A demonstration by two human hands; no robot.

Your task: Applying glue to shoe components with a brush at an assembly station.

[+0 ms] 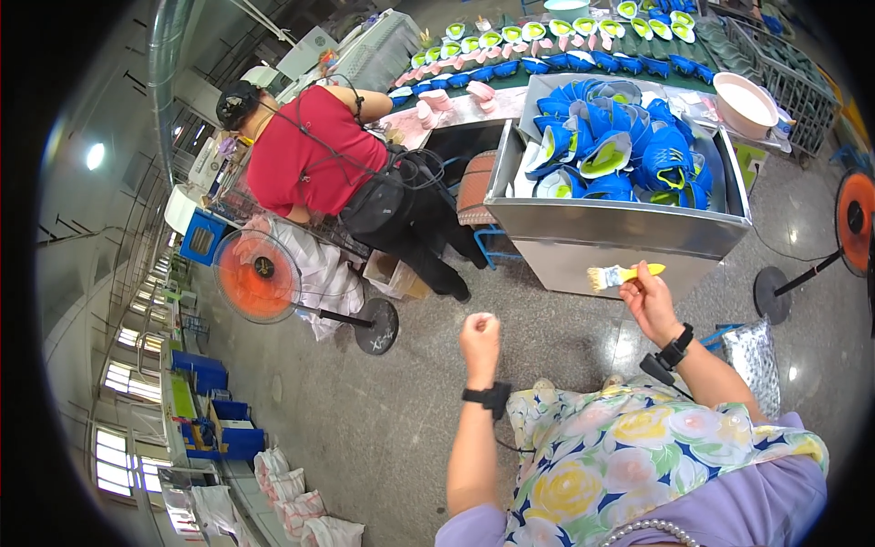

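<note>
My right hand holds a small paintbrush by its yellow handle, and the pale bristles point left. Held out over the floor, my left hand is closed with its fingers curled; whether anything is inside is hidden. Ahead of both hands stands a metal bin, heaped with blue shoe uppers that have grey and lime-green linings. The brush is in front of the bin's near side, apart from the uppers.
A co-worker in a red shirt leans over a long line carrying rows of shoe parts. Orange fans stand at left and right. A white basin sits behind the bin, a chair beside it.
</note>
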